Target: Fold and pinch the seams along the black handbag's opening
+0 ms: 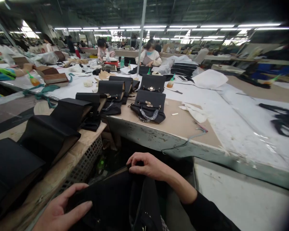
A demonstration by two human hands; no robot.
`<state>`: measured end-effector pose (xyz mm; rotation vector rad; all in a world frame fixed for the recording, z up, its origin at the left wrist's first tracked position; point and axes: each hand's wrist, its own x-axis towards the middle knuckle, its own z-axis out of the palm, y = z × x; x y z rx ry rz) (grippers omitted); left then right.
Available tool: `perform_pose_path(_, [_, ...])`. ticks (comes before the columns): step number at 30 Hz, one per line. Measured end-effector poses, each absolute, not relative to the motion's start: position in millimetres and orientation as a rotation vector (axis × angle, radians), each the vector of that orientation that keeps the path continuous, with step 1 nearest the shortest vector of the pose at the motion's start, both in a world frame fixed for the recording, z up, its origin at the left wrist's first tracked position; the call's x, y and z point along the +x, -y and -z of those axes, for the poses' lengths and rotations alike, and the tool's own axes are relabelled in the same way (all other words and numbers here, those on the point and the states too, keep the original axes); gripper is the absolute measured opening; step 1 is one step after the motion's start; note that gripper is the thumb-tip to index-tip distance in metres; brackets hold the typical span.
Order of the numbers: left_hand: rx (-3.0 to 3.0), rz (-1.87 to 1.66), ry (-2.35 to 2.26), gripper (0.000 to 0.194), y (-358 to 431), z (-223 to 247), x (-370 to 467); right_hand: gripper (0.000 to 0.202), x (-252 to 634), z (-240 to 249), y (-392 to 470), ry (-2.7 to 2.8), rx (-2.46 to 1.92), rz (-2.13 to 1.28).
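Observation:
A black bag (110, 195) lies low in front of me, below the table edge, its near part cut off by the frame. My right hand (146, 165) pinches the bag's top edge between thumb and fingers. At the bag's left end, my left hand (65, 207) grips the side, thumb on the near face and fingers over the far side. Small metal fittings glint on the bag near the bottom of the view.
Black bags (148, 106) with metal clasps stand on the table (139, 128). More black pieces (49, 134) line the left ledge above a plastic crate (83, 160). White cloth (195, 112), a cord and glue bottles (170, 82) lie beyond. Several people work farther back.

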<state>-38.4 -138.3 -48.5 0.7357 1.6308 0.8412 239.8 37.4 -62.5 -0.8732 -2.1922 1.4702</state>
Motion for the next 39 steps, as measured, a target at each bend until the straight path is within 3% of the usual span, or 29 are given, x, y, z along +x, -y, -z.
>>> perform_pose_path(13, [0.888,-0.804,-1.677,0.043,122,51,-45,0.011,229,76,-35,2.178,-0.967,-1.32])
perform_pose_path(24, [1.351,-0.779,-1.686,0.025,104,33,-38,0.018,261,46,-33,2.283,-0.602,-1.615])
perform_pose_path(31, [1.251,-0.574,-1.639,0.038,101,24,-28,0.02,267,43,-28,2.297,-0.529,-1.593])
perform_pose_path(39, [1.25,-0.506,-1.524,0.036,86,-2,-23,0.023,268,39,-24,2.301,-0.505,-1.563])
